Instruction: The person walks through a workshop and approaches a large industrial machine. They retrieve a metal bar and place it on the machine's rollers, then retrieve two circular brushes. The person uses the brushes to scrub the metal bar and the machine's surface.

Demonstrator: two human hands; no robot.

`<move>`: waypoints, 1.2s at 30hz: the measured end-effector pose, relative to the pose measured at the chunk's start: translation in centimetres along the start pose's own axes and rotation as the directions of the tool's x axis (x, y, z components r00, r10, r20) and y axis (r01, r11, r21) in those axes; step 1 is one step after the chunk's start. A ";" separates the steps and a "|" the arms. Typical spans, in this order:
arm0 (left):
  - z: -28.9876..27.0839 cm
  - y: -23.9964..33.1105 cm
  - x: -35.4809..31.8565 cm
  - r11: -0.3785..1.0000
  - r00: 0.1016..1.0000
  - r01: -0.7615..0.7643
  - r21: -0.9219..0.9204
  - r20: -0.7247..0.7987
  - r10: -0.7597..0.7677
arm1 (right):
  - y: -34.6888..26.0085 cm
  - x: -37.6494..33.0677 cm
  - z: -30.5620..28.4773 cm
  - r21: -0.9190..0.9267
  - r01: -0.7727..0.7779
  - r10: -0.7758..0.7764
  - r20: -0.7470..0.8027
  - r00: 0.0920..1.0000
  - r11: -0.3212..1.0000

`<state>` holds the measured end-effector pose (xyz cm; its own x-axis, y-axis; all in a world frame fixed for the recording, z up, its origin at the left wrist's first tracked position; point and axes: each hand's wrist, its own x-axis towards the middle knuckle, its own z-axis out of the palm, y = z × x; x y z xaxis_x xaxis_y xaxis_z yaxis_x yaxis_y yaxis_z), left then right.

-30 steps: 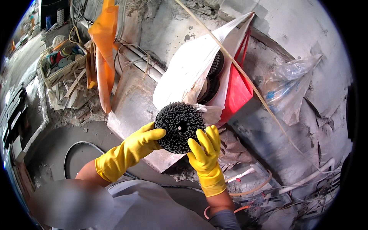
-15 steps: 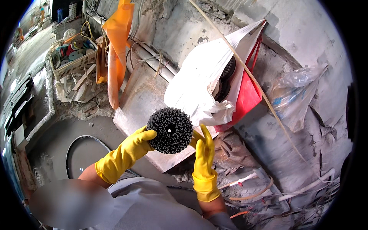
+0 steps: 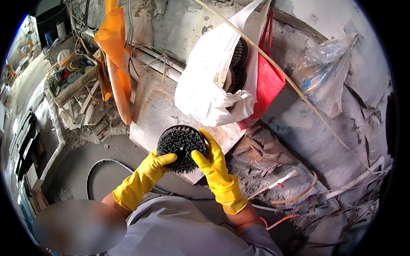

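Between my two yellow-gloved hands is a round black brush (image 3: 181, 147), its stiff bristles facing up and a small pale spot at its centre. My left hand (image 3: 154, 164) grips its left side, the thumb lying over the bristles. On the opposite side my right hand (image 3: 210, 160) clasps the rim, thumb on the bristles and fingers along the edge. Beyond the brush hangs a white plastic bag (image 3: 209, 81), with more black round brushes (image 3: 239, 59) showing through its opening. A red bag (image 3: 270, 87) hangs right behind it.
A pale board (image 3: 149, 100) leans under the bag. An orange sheet (image 3: 117, 55) hangs at left, near a crate (image 3: 81, 85) of coloured discs. A thin stick (image 3: 294, 87) slants across the wall beside a clear plastic bag (image 3: 326, 68). A hose (image 3: 92, 170) curves over the floor; pipes lie lower right.
My right hand has closed on the brush's right side, its thumb now over the bristles. The brush has come slightly lower and tilted, and the view has shifted.
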<state>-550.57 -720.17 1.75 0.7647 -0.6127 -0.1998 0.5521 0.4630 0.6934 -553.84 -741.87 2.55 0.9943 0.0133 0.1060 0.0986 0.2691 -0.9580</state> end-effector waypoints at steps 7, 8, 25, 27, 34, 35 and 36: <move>0.8 -0.2 0.9 0.989 0.996 -0.077 0.130 -0.040 0.082 | 0.6 -0.4 -1.2 -0.017 0.044 -0.044 0.015 0.999 0.999; 0.9 -0.1 1.0 0.983 0.995 -0.090 0.158 -0.033 0.096 | 0.5 -0.5 -1.3 -0.019 0.038 -0.037 0.008 0.999 0.999; 2.6 10.9 2.3 -0.446 0.663 -0.439 0.780 0.616 0.425 | -13.4 10.1 -7.1 -0.754 0.596 -0.854 0.091 0.512 0.277; 3.3 12.3 3.3 -0.629 0.591 -0.437 0.643 0.732 0.338 | -13.0 9.8 -5.8 -0.773 0.453 -0.600 0.119 0.791 0.444; 8.3 14.6 6.9 -0.780 0.548 -0.481 0.400 0.832 0.088 | -8.9 8.5 -2.2 -0.670 0.693 -0.611 0.439 0.659 0.267; 8.6 14.9 7.5 -0.776 0.541 -0.511 0.371 0.839 0.045 | -8.8 8.4 -2.0 -0.697 0.671 -0.601 0.431 0.673 0.252; 8.7 15.1 8.3 -0.768 0.533 -0.541 0.342 0.846 0.001 | -8.9 8.3 -2.3 -0.702 0.654 -0.561 0.432 0.706 0.282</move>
<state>-538.75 -723.82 16.57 0.1266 -0.8678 0.4804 -0.9516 -0.2431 -0.1883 -546.37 -746.40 11.31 0.6285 0.2747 0.7277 0.7071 -0.5916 -0.3873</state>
